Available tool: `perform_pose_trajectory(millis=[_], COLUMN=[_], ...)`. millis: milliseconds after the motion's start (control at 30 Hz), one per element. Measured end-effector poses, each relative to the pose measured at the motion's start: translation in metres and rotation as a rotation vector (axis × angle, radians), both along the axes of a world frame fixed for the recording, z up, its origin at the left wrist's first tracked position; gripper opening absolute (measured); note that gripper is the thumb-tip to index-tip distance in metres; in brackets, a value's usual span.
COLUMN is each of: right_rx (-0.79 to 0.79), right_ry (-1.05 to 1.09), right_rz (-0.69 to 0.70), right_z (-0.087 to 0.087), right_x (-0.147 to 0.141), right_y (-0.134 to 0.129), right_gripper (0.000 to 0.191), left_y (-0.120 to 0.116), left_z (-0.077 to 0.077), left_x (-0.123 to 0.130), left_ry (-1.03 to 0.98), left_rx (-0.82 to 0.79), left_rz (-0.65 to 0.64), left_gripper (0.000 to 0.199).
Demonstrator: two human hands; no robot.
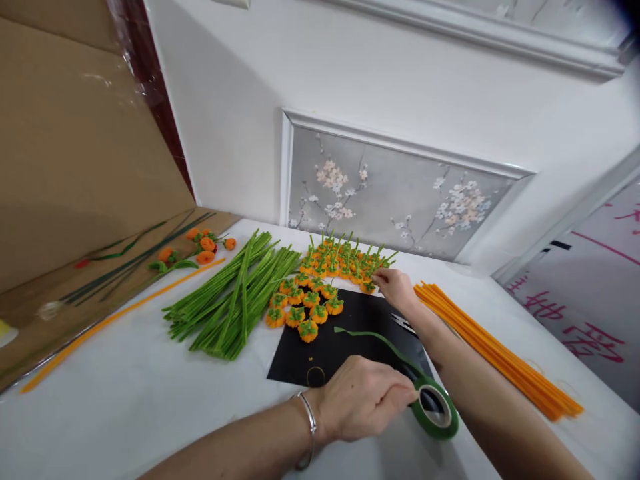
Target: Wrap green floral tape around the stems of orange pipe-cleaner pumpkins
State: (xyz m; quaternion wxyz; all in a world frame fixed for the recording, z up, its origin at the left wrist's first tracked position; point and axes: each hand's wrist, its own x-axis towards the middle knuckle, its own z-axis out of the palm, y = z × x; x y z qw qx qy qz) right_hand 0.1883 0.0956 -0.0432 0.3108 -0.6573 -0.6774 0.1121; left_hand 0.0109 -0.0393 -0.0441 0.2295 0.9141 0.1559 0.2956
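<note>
My left hand, with a silver bracelet on its wrist, is closed, thumb and fingertips pinching the near edge of a roll of green tape. From the roll a loose strip of tape runs left across a black mat. Farther out, my right hand pinches at a small orange pumpkin at the right end of a group. The fingertips partly hide the grip. Several such pumpkins with green stems stand in rows behind; others without long stems sit on and beside the mat.
Green pipe cleaners lie bundled left; orange pipe cleaners lie right. Scissors are partly under my right forearm. One long orange strip lies near the table's left edge, by finished orange pieces. A wall stands behind.
</note>
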Motion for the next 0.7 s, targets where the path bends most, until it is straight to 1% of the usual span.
perform_pose_trajectory(millis=[100, 167, 267, 333, 400, 433, 500, 567, 633, 700], right_rx=[0.014, 0.019, 0.025, 0.033, 0.045, 0.051, 0.062, 0.085, 0.124, 0.165], right_ry=[0.034, 0.071, 0.134, 0.168, 0.198, 0.214, 0.250, 0.296, 0.342, 0.379], right_rz=[0.005, 0.016, 0.033, 0.047, 0.065, 0.073, 0.080, 0.093, 0.123, 0.145], right_z=[0.004, 0.009, 0.015, 0.018, 0.020, 0.020, 0.020, 0.019, 0.016, 0.013], right_x=[0.003, 0.004, 0.006, 0.006, 0.005, 0.004, 0.001, -0.003, -0.007, -0.012], right_y=[-0.014, -0.026, -0.048, -0.061, -0.074, -0.079, -0.089, -0.096, -0.102, -0.107], right_gripper=[0.022, 0.025, 0.029, 0.029, 0.026, 0.025, 0.025, 0.025, 0.024, 0.023], left_y=[0.000, 0.004, 0.019, 0.034, 0.048, 0.053, 0.058, 0.058, 0.056, 0.054], left_z=[-0.001, -0.002, -0.002, -0.002, -0.002, -0.001, 0.002, 0.008, 0.012, 0.014], left_x=[0.002, 0.003, 0.003, 0.001, -0.002, -0.004, -0.006, -0.006, -0.005, -0.003], left_ry=[-0.039, -0.126, -0.333, -0.441, -0.514, -0.529, -0.544, -0.567, -0.535, -0.478], left_rx=[-0.022, -0.076, -0.192, -0.228, -0.296, -0.343, -0.407, -0.417, -0.414, -0.461], left_rz=[0.008, 0.065, 0.252, 0.361, 0.440, 0.458, 0.458, 0.446, 0.410, 0.353], left_gripper=[0.032, 0.027, 0.020, 0.019, 0.017, 0.017, 0.017, 0.018, 0.018, 0.020])
